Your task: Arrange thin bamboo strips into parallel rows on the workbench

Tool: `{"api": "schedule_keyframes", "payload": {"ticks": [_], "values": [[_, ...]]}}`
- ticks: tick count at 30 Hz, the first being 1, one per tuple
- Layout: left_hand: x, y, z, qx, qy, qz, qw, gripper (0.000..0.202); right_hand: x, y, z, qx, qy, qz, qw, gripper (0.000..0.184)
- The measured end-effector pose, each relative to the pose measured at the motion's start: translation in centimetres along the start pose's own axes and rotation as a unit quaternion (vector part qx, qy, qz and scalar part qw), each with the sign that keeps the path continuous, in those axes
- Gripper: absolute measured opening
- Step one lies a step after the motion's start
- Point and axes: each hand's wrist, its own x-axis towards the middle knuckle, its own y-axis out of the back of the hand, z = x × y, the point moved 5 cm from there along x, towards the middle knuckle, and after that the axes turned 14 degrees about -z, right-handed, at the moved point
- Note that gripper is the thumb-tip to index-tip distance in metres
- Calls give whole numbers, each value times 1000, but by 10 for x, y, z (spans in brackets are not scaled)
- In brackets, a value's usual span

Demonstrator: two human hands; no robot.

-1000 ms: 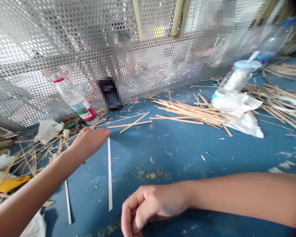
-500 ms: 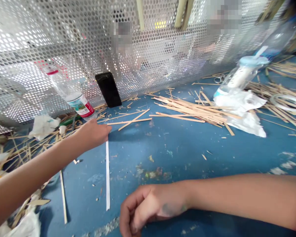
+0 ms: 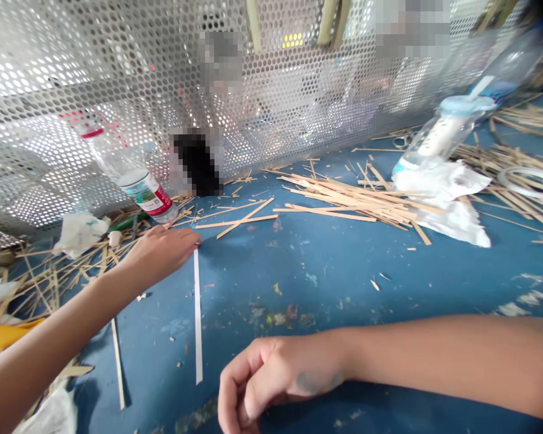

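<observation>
My left hand (image 3: 165,247) reaches over the blue table at left of centre, its fingers stretched forward and low. Its fingertips touch or cover the far end of a narrow white strip (image 3: 198,319), which lies straight on the table towards me. A clear bottle (image 3: 147,193) with a red and green label leans just beyond this hand. My right hand (image 3: 271,383) rests on its side near the front edge, fingers curled in with the thumb against them. Whatever is inside that curl, if anything, is hidden. Close beyond the left fingertips lie thin wooden sticks (image 3: 242,220).
A pile of wooden sticks (image 3: 344,199) lies at the back centre. Right of it are crumpled white tissue (image 3: 452,205), a lidded cup with a straw (image 3: 438,135) and a tape roll (image 3: 531,182). A perforated metal screen (image 3: 280,108) borders the far side, a dark phone (image 3: 201,166) leaning there.
My left hand has lowered and drawn slightly left and towards me, its fingers flattening out. The white strip and my right hand have stayed nearly in place.
</observation>
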Motion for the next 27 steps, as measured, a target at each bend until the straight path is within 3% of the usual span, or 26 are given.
{"api": "schedule_keyframes", "payload": {"ticks": [5,11,14,18,27], "values": [[-2,0,-3,-85,-3,5,996,35,0,-2,-1,5,0,-2,1000,22],[-5,3,-19,-262,52,6,964,37,-2,-2,-2,10,-4,15,1000,22],[8,-1,-26,-253,49,-32,966,38,-1,-2,-2,18,-3,20,1000,22],[23,-7,-30,-255,-21,-61,965,37,-1,-2,0,20,1,21,1000,22],[21,-8,-28,-222,-66,-79,970,36,-2,-5,-3,13,0,18,1000,19]]}}
